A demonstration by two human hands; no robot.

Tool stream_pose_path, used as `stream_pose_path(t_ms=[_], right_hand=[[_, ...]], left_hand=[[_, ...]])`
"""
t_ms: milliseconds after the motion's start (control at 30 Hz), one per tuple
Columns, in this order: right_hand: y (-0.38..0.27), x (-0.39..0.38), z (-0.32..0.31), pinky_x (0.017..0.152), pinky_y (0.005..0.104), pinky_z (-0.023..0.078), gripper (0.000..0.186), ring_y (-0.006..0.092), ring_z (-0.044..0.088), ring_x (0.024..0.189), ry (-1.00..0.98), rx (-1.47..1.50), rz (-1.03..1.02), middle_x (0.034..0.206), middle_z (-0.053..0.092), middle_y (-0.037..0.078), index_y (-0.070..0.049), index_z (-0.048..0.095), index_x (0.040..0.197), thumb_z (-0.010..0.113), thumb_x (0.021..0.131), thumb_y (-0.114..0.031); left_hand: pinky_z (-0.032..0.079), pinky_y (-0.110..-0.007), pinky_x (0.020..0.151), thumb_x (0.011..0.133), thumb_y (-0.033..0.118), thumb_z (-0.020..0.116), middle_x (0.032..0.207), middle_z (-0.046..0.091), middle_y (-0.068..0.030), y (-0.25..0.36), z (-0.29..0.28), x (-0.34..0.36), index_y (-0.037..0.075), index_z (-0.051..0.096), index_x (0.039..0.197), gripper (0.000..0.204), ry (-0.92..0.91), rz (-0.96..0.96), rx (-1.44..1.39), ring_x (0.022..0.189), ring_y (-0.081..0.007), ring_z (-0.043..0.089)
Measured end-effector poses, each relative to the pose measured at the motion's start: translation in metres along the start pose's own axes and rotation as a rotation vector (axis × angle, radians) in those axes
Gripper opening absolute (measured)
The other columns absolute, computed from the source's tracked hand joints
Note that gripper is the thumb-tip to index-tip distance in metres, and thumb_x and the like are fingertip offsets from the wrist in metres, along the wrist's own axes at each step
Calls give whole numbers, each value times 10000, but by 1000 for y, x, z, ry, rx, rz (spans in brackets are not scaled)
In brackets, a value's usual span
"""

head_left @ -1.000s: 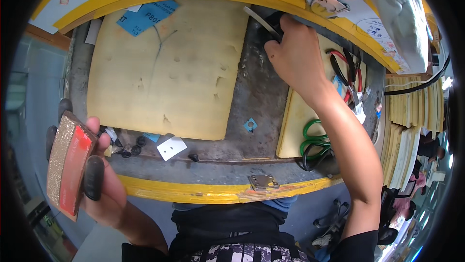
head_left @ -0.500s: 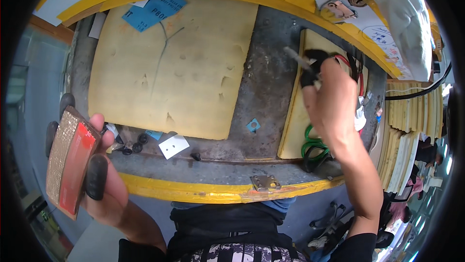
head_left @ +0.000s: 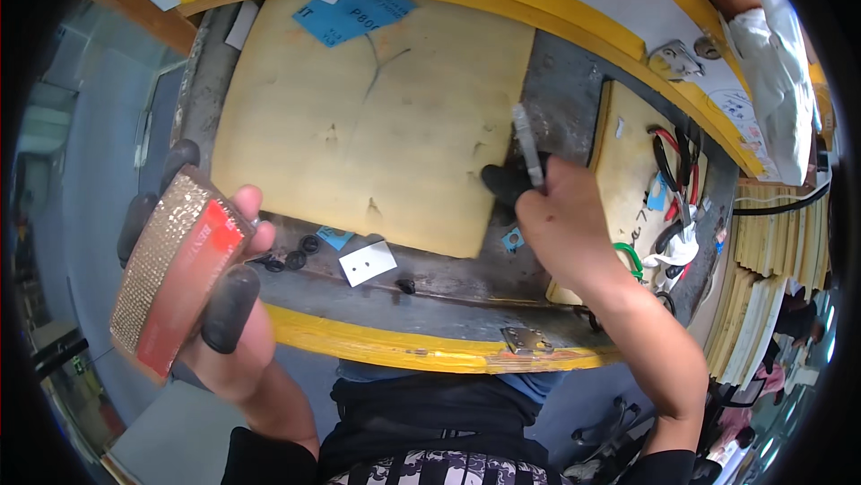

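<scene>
Away from the red- and black-handled hand tools [head_left: 674,157], the right hand [head_left: 569,225] has moved leftward since the earlier frame, and it is now beside the right edge of the large yellow pad [head_left: 305,144]. Its black-capped finger and thumb pinch a slim pale stick [head_left: 526,144], whose free end points up toward the far side of the bench. The left hand [head_left: 229,355] grips a brown curved block [head_left: 170,274] between a black-capped thumb and fingers, raised past the pad's near left corner. A glittery, grainy band runs along the block beside a red strip with pale capital lettering, partly washed out. Bold dark letters and figures mark the blue sheet [head_left: 350,18] at the pad's far edge. Handwritten marks, too small to read, cover part of the white panel [head_left: 734,101] at upper right.
</scene>
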State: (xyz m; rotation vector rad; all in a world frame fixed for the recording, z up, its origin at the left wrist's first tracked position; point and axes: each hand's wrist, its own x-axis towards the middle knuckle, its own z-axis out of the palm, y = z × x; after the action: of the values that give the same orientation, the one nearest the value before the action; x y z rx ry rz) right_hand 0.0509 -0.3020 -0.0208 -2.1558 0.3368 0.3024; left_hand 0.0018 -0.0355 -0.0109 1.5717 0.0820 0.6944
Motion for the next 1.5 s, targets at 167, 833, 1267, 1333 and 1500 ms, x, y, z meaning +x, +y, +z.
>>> stream_pose_path(t_ms=[167, 833, 1267, 1333, 1500], right_hand=[[8, -8, -19, 454, 222, 285, 159, 47, 396, 523, 243, 416, 125, 658, 465, -35, -52, 644, 1014, 547, 949, -159], [50, -59, -84, 528, 303, 368, 181, 123, 393, 577, 27, -265, -40, 616, 423, 46, 7, 443, 823, 583, 890, -87], [41, -59, -84, 552, 333, 427, 121, 201, 454, 541, 7, -473, -129, 610, 480, 119, 29, 435, 824, 547, 816, -16], [41, -60, -85, 548, 329, 432, 145, 198, 472, 537, -35, -442, -138, 621, 503, 128, 35, 451, 834, 577, 831, -36], [42, -62, -88, 488, 316, 416, 179, 188, 495, 483, 21, -409, -83, 631, 540, 133, 45, 528, 886, 648, 853, -83]], left_hand=[[622, -415, 732, 835, 186, 703, 1250, 594, -249, 3, -3, 0, -72, 424, 1384, 667, -39, -20, -167, 960, -408, 705], [517, -406, 972, 909, 232, 667, 1417, 499, -249, -4, -15, 3, -66, 473, 1394, 602, -138, -40, -159, 1257, -437, 551], [552, -371, 876, 888, 282, 590, 1288, 597, -265, -13, -27, 4, -81, 532, 1337, 581, -186, 44, -160, 1139, -372, 642], [552, -377, 888, 897, 269, 581, 1282, 597, -275, -13, -27, 5, -78, 534, 1337, 563, -239, 42, -164, 1162, -377, 630], [551, -371, 889, 909, 240, 584, 1224, 627, -296, -7, -18, 4, -99, 544, 1306, 523, -214, 30, -163, 1064, -328, 674]])
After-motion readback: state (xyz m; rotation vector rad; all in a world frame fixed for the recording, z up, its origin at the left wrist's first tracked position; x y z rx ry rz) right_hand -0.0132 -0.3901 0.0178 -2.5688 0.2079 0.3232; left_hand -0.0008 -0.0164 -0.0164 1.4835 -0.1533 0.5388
